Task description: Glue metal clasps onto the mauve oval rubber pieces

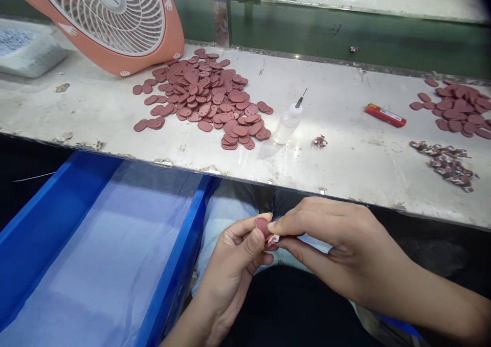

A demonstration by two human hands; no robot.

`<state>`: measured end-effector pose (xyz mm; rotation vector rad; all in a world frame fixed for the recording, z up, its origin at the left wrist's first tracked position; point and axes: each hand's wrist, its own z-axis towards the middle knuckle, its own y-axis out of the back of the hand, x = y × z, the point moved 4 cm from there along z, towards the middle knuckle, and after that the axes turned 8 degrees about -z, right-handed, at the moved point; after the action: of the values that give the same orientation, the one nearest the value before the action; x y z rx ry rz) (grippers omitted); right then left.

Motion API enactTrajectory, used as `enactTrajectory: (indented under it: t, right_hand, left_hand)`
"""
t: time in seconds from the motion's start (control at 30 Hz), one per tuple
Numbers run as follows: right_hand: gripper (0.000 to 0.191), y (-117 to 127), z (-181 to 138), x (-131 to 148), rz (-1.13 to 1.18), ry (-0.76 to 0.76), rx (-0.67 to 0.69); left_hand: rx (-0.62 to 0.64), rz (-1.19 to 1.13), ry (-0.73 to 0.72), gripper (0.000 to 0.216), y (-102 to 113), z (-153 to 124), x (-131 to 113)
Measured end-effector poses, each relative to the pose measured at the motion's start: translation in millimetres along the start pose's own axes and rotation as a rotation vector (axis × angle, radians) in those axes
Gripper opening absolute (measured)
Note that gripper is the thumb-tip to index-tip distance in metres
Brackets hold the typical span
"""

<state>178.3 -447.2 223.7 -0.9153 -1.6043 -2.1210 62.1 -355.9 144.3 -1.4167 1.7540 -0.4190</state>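
My left hand (238, 255) and my right hand (326, 239) meet over my lap, below the table's front edge. Both pinch one small reddish-brown oval piece (262, 225) between thumbs and fingertips. A tiny patterned scrap (273, 239) shows just under it, at my right fingertips. On the white worktable (345, 153) above lies a big heap of the same oval pieces (207, 99). A second heap (458, 107) sits at the far right.
A clear squeeze bottle with a needle tip (287, 123) lies near the table's middle. A red lighter (385, 115), patterned scraps (447, 164), an orange fan (111, 17) and a white tray (26, 48) are also there. A blue bin lined with plastic (95, 255) stands at my left.
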Motion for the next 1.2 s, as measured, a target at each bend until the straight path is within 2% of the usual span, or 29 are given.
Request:
enactTrajectory:
  t: [0.17,0.3,0.43,0.53,0.73,1.03,1.2]
  right_hand:
    - [0.021,3.2,-0.6,-0.6,-0.013,-0.033,0.051]
    - [0.036,11.6,-3.3,-6.7,0.006,-0.082,-0.047]
    - [0.021,7.8,-0.2,-15.1,0.078,-0.126,0.006]
    - [0.023,2.2,3.8,-15.5,0.095,-0.109,0.054]
    - [0.021,-2.4,10.8,-12.4,0.114,-0.141,0.064]
    - [0.019,-12.1,20.7,-11.1,0.134,-0.137,0.116]
    - [0.012,-15.1,27.4,-9.7,0.12,-0.046,0.058]
  left_hand:
    - [0.088,-0.059,0.057,0.023,3.0,7.3,1.9]
    - [0.142,-0.165,0.1,0.024,2.5,9.4,1.7]
    - [0.134,-0.229,0.154,0.028,2.5,11.5,1.6]
    - [0.14,-0.251,0.156,0.027,3.1,13.2,1.2]
    - [0.131,-0.248,0.161,0.032,9.4,14.2,1.5]
    - [0.194,-0.173,0.113,0.033,8.9,13.8,-9.1]
    - [0.268,-0.113,0.12,0.041,11.3,19.2,-15.0]
